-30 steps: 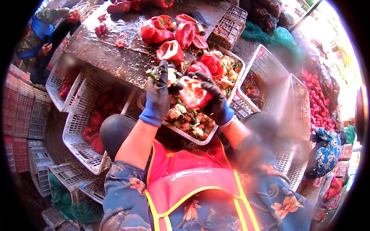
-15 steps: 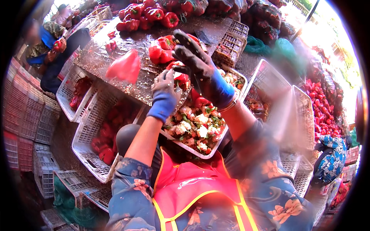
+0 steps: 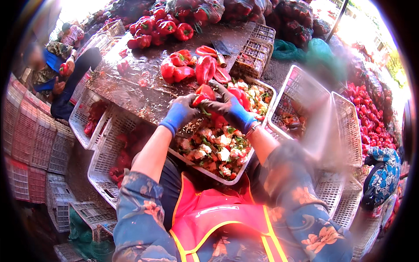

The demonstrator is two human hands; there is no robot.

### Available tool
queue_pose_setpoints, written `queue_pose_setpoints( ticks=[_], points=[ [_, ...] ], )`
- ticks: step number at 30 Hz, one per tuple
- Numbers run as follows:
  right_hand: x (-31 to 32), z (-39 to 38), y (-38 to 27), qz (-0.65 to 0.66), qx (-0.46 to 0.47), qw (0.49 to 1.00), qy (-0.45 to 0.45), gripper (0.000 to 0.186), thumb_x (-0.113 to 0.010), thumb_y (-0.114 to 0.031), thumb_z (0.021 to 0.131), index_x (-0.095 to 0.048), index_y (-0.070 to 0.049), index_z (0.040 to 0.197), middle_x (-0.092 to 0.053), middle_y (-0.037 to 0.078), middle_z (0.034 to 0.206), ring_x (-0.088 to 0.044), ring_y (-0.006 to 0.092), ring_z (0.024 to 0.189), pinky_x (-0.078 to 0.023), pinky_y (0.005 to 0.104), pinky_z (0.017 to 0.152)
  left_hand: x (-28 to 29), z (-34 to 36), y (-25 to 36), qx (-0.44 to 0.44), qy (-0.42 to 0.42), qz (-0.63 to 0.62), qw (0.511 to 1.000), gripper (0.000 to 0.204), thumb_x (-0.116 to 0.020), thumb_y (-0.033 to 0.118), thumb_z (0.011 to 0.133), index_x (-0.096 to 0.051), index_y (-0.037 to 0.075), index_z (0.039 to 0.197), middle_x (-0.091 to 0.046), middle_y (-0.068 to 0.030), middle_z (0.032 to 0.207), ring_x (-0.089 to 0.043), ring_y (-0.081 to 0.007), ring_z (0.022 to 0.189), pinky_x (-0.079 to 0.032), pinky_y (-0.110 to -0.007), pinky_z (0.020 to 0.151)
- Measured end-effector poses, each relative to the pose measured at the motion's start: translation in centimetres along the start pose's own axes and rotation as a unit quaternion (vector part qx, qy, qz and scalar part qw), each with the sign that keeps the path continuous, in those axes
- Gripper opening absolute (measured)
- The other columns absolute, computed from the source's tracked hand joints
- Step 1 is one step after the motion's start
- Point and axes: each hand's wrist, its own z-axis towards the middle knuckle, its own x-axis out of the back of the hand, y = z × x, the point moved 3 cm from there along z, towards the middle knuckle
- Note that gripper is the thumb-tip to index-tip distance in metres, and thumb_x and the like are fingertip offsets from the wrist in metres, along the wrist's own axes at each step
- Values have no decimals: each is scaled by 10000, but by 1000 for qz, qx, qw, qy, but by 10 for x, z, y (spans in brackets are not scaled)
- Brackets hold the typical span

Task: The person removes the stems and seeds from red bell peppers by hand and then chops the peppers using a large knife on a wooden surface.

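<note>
Both gloved hands grip one red pepper (image 3: 204, 91) over the near edge of the seed-strewn board (image 3: 131, 89). My left hand (image 3: 183, 111) curls round it from the left, and my right hand (image 3: 228, 105) from the right, its fingers closed on it. A green stem hangs below the pepper. Just beyond lie cut red pepper pieces (image 3: 205, 70) and a knife (image 3: 219, 54). Under and right of my hands, a white crate (image 3: 239, 174) holds pale cores, green bits and some red peppers.
Whole peppers (image 3: 166, 27) lie on the board's far side. Crates (image 3: 102, 174) (image 3: 349, 120) flank me, with stacks (image 3: 35, 144) at far left. Co-workers (image 3: 65, 87) sit at left; someone in blue patterned clothing (image 3: 384, 170) is at right. Pepper heaps (image 3: 362, 109) and a green net (image 3: 288, 51) are at right.
The pepper half held a second ago is gone; a blurred red piece was left of my hands midway. My hands have since drawn together on another pepper, the right one lowered and closed.
</note>
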Motion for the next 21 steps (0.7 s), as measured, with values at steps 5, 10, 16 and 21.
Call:
queue_pose_setpoints(
  ticks=[5,10,16,21],
  points=[
    [-2,-12,-4,-153,63,986,-18,761,-863,-148,791,-494,-5,1441,-510,130,1423,-516,187,1283,-429,347,1098,4,-33,37,-41,-54,-236,969,500,-773,-18,712,-666,11,1199,-755,-140,1064,-722,-227,1004,-555,-368,883],
    [-21,-25,-8,-2,11,1000,29,568,-846,-111,789,-604,-22,1294,-684,32,1059,-651,103,957,-554,277,843,-18,-43,41,-78,-36,-364,927,477,-759,-67,766,-636,-6,1222,-739,-99,1106,-688,-147,1005,-553,-329,898],
    [-25,-26,0,79,30,989,120,502,-746,-68,862,-602,-14,1339,-690,42,982,-673,115,845,-558,261,754,-27,-47,48,-108,42,-295,948,389,-676,24,864,-598,8,1245,-733,-145,1095,-708,-215,1024,-552,-352,905],
    [-8,-22,22,-123,164,966,159,248,-690,-108,928,-684,-29,1163,-677,9,972,-627,83,821,-499,236,694,-21,-58,67,-171,186,-58,966,552,-694,96,862,-518,-15,1373,-691,-213,1105,-661,-377,1010,-510,-447,892]
  ],
)
